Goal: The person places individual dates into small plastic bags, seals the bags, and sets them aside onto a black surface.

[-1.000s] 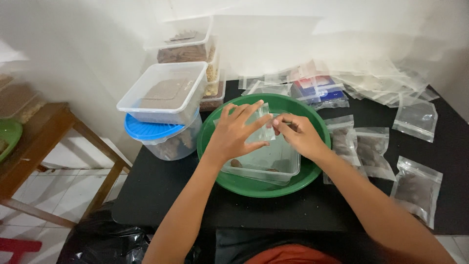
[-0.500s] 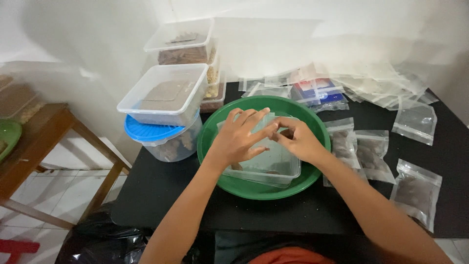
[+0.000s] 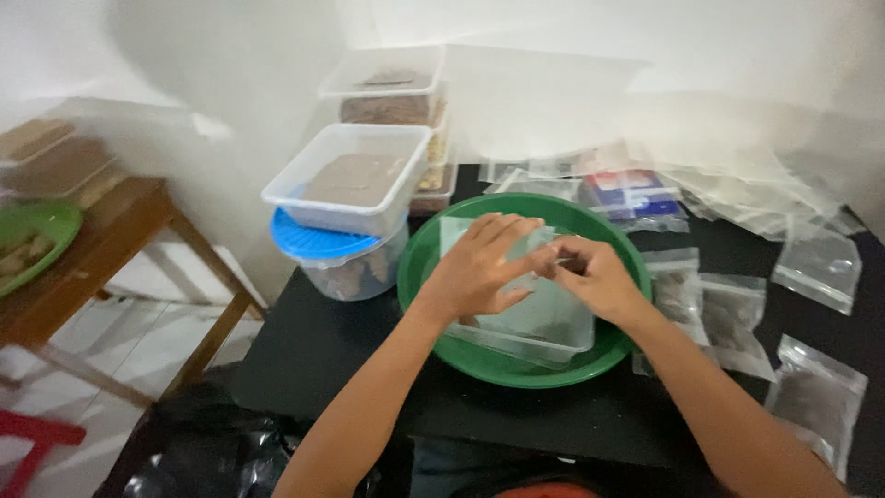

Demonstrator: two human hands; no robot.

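A green round bowl (image 3: 513,371) stands on the black table and holds a clear rectangular container (image 3: 549,330) with some brown stuff in it. Both hands meet above that container. My left hand (image 3: 477,269) has its fingers spread along a small clear plastic bag (image 3: 458,231) and pinches it at the fingertips. My right hand (image 3: 597,278) pinches the same bag from the right, thumb and fingers closed on its edge. Most of the bag is hidden behind my fingers.
At the back left, clear tubs of brown material (image 3: 358,181) are stacked on a blue-lidded tub (image 3: 318,245). Filled small bags (image 3: 813,398) lie at the right, empty clear bags (image 3: 737,189) behind. A wooden table with a green plate (image 3: 32,242) stands left, and a black sack (image 3: 205,454) lies on the floor.
My hands have drawn closer, so their fingertips now meet on the bag over the container. The bowl and tubs have not moved.
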